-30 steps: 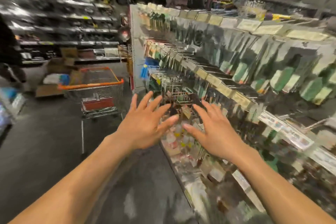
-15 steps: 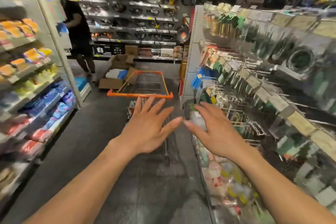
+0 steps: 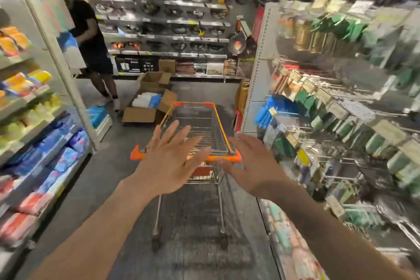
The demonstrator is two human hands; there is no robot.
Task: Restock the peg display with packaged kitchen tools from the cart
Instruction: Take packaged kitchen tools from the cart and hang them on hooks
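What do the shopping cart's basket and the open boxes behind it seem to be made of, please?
Shopping cart basket: bare metal wire, judging by its thin, shiny grid; its orange rim looks like plastic, though unsure. Open boxes: matte brown cardboard, with folded flaps.

Gaze swings off the peg display (image 3: 329,109) to 3 o'clock, cart (image 3: 223,129) slides in at 12 o'clock, left hand (image 3: 168,166) and right hand (image 3: 252,166) now over its handle (image 3: 227,158)
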